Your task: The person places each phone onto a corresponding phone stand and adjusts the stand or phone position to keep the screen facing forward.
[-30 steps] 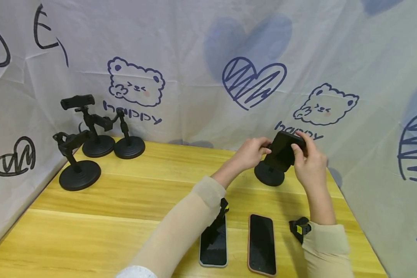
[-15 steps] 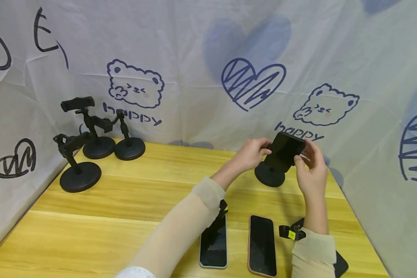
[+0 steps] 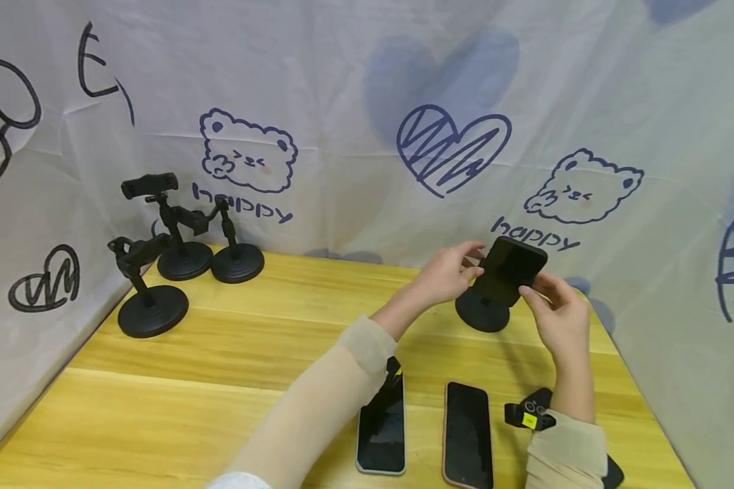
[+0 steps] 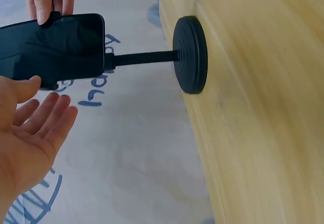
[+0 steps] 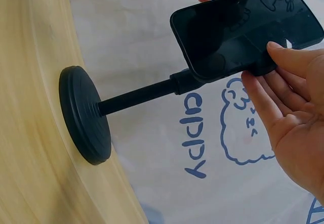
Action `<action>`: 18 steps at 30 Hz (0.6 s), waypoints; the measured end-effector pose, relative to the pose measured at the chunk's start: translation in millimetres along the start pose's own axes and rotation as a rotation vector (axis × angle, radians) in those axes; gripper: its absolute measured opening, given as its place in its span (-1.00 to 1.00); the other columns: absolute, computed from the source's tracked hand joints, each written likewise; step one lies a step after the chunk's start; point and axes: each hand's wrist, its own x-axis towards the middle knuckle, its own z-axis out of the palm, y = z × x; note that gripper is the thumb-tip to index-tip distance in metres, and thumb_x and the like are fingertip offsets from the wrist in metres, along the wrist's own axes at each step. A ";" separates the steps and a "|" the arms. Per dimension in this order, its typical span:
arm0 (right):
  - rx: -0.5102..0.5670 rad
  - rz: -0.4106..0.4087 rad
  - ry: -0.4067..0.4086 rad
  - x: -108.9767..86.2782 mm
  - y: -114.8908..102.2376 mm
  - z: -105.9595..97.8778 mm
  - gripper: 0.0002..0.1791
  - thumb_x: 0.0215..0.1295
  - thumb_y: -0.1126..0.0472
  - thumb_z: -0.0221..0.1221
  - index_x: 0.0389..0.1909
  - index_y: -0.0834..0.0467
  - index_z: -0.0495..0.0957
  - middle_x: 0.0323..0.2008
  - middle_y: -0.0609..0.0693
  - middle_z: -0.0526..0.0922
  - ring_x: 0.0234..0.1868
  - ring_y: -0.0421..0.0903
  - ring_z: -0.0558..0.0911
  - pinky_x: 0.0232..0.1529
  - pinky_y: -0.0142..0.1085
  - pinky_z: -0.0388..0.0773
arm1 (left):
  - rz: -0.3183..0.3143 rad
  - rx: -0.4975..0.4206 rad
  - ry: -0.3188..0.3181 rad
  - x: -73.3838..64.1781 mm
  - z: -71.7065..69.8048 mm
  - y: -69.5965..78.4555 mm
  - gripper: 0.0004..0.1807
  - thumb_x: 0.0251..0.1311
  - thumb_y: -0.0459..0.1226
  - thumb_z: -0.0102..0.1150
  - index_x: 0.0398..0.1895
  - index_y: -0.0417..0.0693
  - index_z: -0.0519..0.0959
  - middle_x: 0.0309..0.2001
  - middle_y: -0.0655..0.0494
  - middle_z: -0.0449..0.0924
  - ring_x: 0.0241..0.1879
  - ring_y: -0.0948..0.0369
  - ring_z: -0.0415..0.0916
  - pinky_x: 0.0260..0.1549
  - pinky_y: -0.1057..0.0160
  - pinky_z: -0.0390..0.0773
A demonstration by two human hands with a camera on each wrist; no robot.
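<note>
A black phone [image 3: 509, 272] sits tilted in the clamp of a black phone stand, whose round base [image 3: 482, 311] rests on the table. At its left edge is my left hand [image 3: 443, 274]; in the left wrist view the thumb [image 4: 33, 82] touches the phone's edge while the other fingers extend loosely beside it. On the opposite side, my right hand [image 3: 564, 319] holds the phone's edge, thumb on the screen side. The right wrist view shows that thumb [image 5: 283, 53] on the glass and fingers below and behind, partly hidden. The stand's pole [image 5: 142, 96] is in plain sight.
A phone with a pale frame [image 3: 382, 431] and one with a pink frame [image 3: 467, 435] lie on the wooden table [image 3: 220, 380]. Another dark phone [image 3: 614, 472] is partly under the right sleeve. Three black stands, including one with a wide base [image 3: 153, 311], stand back left.
My right hand has slid down the phone's right edge and its fingers have lowered from the top. The dark phone by the right sleeve has come into view. The left hand has barely moved.
</note>
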 end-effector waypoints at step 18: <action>-0.015 0.059 0.020 2.2 -0.5 -0.4 -0.51 0.41 0.10 0.36 0.27 0.23 0.61 -0.09 -0.30 0.62 -0.04 -0.46 0.55 -0.01 -0.66 0.50 | 0.059 0.061 0.505 -69.5 -113.0 -86.6 -0.48 0.46 -0.39 0.17 0.45 -0.21 0.40 0.32 -0.11 0.53 0.22 -0.06 0.53 0.22 -0.03 0.55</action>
